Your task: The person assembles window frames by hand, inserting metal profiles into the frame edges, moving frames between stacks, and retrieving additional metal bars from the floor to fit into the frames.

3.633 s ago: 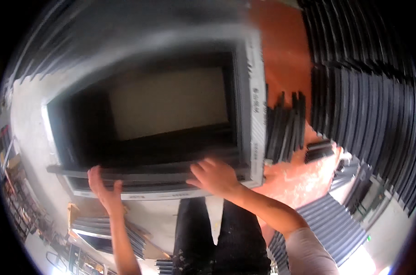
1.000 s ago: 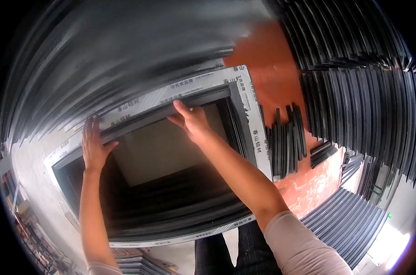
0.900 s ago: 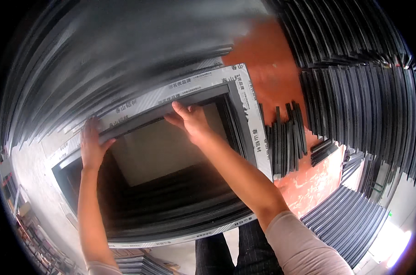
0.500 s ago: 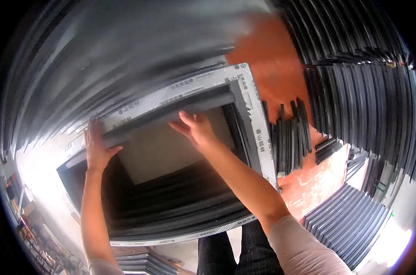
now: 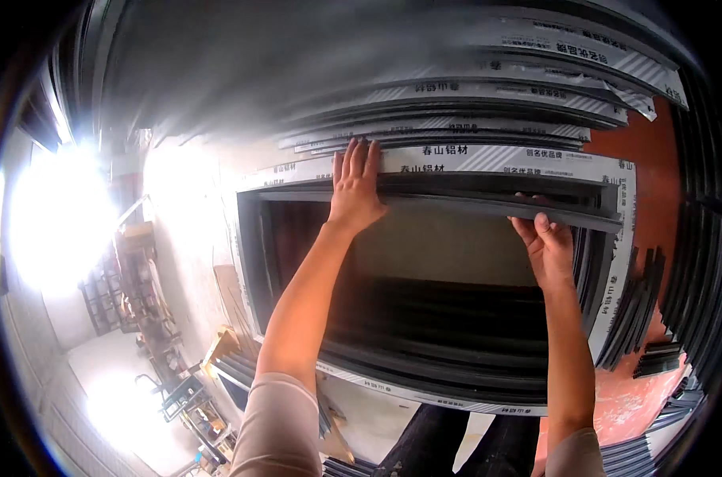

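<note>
The left hand (image 5: 355, 187) is stretched out with its back showing, fingers long and close together, thumb angled toward the right hand (image 5: 548, 246). Its left forearm (image 5: 305, 290) slants back from the wrist, toward the hand's near left. The right hand sits well apart on the left hand's right, slightly nearer the body, fingers bent and thumb uppermost in a closed grasp. Its right forearm (image 5: 568, 358) runs almost straight back. Both legs (image 5: 428, 441) show on the hands' near side, between the forearms.
</note>
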The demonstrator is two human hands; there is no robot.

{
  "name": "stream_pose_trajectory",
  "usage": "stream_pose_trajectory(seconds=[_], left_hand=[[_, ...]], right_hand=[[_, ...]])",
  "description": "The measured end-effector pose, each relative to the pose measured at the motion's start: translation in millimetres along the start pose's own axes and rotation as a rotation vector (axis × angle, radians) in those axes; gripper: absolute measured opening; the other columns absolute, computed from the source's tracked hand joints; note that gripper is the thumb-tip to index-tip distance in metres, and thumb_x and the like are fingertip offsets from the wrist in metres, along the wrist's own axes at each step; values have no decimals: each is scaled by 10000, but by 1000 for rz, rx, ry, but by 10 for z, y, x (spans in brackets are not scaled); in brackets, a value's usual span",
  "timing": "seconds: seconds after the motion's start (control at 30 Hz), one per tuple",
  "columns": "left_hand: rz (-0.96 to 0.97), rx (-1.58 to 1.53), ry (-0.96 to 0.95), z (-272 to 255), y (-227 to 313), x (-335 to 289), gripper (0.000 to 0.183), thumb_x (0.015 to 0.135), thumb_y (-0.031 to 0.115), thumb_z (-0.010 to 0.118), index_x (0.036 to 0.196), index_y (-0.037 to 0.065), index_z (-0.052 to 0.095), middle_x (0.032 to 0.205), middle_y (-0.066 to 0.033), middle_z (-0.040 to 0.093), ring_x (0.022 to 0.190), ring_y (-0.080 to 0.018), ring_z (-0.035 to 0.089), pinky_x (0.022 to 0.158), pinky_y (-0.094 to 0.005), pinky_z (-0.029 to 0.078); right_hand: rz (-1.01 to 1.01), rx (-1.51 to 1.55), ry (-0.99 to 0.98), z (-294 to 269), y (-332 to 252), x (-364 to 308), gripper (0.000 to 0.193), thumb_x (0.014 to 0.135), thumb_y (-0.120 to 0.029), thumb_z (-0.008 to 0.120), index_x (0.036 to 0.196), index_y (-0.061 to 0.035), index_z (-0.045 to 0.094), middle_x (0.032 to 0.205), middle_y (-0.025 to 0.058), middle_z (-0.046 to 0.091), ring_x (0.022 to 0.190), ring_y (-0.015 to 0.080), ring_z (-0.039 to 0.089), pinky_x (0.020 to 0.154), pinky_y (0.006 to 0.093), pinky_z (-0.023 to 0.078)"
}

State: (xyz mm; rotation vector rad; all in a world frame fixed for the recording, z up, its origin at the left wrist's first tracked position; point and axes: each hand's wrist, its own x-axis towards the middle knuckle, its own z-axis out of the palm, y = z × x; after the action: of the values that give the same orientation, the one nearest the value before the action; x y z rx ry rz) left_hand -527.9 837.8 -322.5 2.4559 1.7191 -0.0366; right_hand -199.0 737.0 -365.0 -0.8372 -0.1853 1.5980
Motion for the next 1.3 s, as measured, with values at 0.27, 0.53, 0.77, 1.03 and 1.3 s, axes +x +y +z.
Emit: stream_pose_trajectory(seconds=[0.27, 0.53, 0.77, 1.03, 1.3], left_hand=[[50, -18, -52, -112, 23, -22, 1011, 618, 120, 745, 1492, 27, 246, 1463, -213, 343, 1437, -350, 233, 1179, -515, 177], [64, 55, -60, -104, 4, -48, 1031, 625, 138, 792, 1499, 57, 251, 1496, -164, 318, 1439, -331, 231, 1173, -518, 193], [70, 81, -63, 71, 108, 85, 1062, 608, 156, 793, 1507, 48, 237, 1520, -160, 299, 1431, -318, 248, 1179, -474, 199], [-18, 70, -56, 143, -213, 93, 965, 607, 61, 780, 1459, 85, 327, 1450, -190, 377, 1358, -386, 330, 1163, -500, 222], [-63, 49, -95, 221, -274, 176, 914, 578, 38, 794, 1395, 64, 384, 1343, -167, 459, 1295, -391, 390, 1165, -504, 230]], right_hand=[[-10, -93, -28, 41, -101, 22, 342, 904, -146, 676, 1199, -22, 554, 1213, 197, 607, 1095, 268, 627, 948, 357, 556], [8, -81, -21, 35, -11, 33, 329, 913, -158, 667, 1197, -35, 555, 1220, 168, 605, 1097, 247, 623, 958, 342, 546], [-31, -125, 113, -107, -46, 85, 178, 930, -148, 639, 1061, -30, 623, 1102, 113, 634, 1021, 223, 634, 980, 398, 533], [37, 51, 60, 12, 103, 440, 262, 876, -150, 717, 955, 35, 549, 943, 78, 593, 898, 238, 669, 892, 382, 603], [63, 53, 118, 9, 93, 437, 322, 888, -164, 705, 1081, 16, 519, 1035, 75, 561, 939, 191, 623, 840, 341, 622]])
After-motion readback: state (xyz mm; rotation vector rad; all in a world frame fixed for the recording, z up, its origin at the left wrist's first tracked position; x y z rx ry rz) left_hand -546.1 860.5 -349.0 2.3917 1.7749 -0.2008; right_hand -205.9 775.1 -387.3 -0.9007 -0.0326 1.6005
